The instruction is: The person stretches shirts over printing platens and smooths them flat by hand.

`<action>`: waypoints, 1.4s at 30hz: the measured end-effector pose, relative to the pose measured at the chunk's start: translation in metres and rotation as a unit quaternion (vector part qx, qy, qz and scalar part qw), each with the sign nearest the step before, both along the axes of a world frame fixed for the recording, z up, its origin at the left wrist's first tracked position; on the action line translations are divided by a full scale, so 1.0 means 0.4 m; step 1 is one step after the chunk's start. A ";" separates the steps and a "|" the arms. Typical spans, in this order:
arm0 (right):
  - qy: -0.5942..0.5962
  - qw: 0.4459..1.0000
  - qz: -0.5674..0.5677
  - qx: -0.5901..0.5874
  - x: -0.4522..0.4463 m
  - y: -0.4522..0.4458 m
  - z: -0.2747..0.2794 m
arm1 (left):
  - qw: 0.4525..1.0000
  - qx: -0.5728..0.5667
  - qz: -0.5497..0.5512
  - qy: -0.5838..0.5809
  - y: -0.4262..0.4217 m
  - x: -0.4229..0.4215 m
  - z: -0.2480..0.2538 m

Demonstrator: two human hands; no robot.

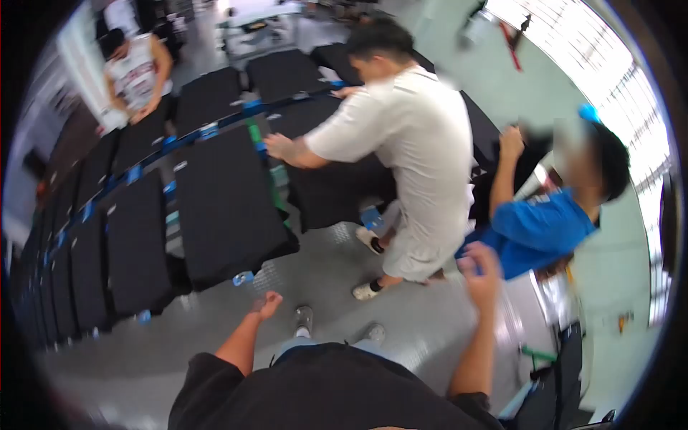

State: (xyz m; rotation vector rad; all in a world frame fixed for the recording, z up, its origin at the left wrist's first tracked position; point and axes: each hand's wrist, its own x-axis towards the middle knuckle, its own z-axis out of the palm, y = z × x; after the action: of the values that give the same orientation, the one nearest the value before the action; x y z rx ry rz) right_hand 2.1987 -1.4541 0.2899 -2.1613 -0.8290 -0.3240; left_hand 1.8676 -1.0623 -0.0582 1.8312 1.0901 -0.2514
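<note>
My left hand (268, 306) is held low over the floor, near the front edge of a board covered in black cloth (229, 208). Its fingers look curled, and whether anything is in them is too small to tell. My right hand (480, 266) is raised on the right, in front of a person in blue; it is blurred, with fingers apart and nothing visible in it. Neither hand touches the boards. A blue tag (243, 278) sits at the near board's corner.
Black-covered boards (136, 240) stand in rows at left. A person in white (430, 165) leans over one, a hand on it. A person in blue (545, 226) holds black cloth at right. Another person (140, 75) works at the far left. Grey floor (322, 265) lies between.
</note>
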 end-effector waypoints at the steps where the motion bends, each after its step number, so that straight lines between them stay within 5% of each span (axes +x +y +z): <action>1: -0.114 0.993 0.028 0.013 0.036 0.005 0.153 | 0.997 0.044 -0.059 0.011 0.005 0.029 0.044; 2: -0.203 0.979 0.019 -0.013 0.056 -0.023 0.289 | 0.987 0.087 -0.131 0.027 0.000 0.048 0.073; 4: -0.314 0.949 0.023 0.009 0.095 -0.121 0.476 | 0.992 0.065 -0.106 0.008 -0.037 0.064 0.043; 5: -0.275 0.946 0.107 0.133 0.093 -0.142 0.545 | 0.996 0.032 -0.087 -0.001 -0.068 0.045 0.005; 7: -0.269 0.929 0.195 0.164 0.109 -0.173 0.713 | 0.994 0.031 -0.099 0.044 -0.121 0.035 -0.116; 9: -0.252 0.875 0.367 0.191 0.135 -0.223 0.846 | 0.994 0.012 -0.076 0.073 -0.304 0.083 0.083; 10: -0.240 0.834 0.455 0.201 0.161 -0.232 0.860 | 0.991 0.003 -0.125 0.045 -0.358 0.091 0.055; 14: -0.231 0.810 0.507 0.184 0.229 -0.222 0.826 | 0.963 -0.049 -0.264 0.036 -0.543 -0.018 -0.063; 17: -0.256 0.795 0.533 0.140 0.249 -0.224 0.823 | 0.981 -0.088 -0.173 0.026 -0.614 -0.123 -0.179; 23: -0.262 0.810 0.525 0.002 0.268 -0.246 0.766 | 0.976 -0.015 -0.104 0.191 -0.653 -0.262 -0.101; 25: -0.177 0.776 0.570 0.206 0.146 -0.045 0.522 | 0.981 -0.004 -0.103 0.162 -0.635 -0.240 -0.131; 27: -0.004 0.759 0.647 0.077 0.066 -0.006 0.400 | 0.976 -0.106 0.179 0.058 -0.654 -0.272 -0.234; 29: 0.098 0.706 0.702 0.004 -0.017 0.025 0.178 | 0.983 -0.097 0.144 0.055 -0.658 -0.202 -0.165; 31: 0.373 0.662 0.634 -0.146 -0.086 0.066 -0.103 | 0.987 -0.094 0.117 0.056 -0.637 -0.165 -0.143; 33: 0.309 0.794 0.496 -0.169 -0.111 0.053 -0.407 | 0.992 -0.014 -0.015 0.125 -0.588 -0.135 -0.193; 34: 0.326 0.811 0.442 -0.203 -0.116 0.025 -0.486 | 0.989 -0.031 0.003 0.142 -0.560 -0.104 -0.137; 37: 0.494 0.758 0.333 -0.266 -0.120 0.008 -0.483 | 0.991 -0.045 0.127 -0.026 -0.484 -0.120 -0.134; 39: 0.573 0.733 0.281 -0.236 -0.123 0.044 -0.461 | 0.993 -0.075 0.086 -0.023 -0.409 -0.148 -0.126; 42: 0.560 0.756 0.251 -0.228 -0.098 0.025 -0.719 | 0.997 -0.074 0.031 0.008 -0.269 -0.144 -0.074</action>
State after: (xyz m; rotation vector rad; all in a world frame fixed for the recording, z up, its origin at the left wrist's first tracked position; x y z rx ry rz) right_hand 2.1594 -1.4440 0.0024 -1.9007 -0.7101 1.4548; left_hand 1.8101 -1.1698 -0.0876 1.6631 1.1072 -0.3029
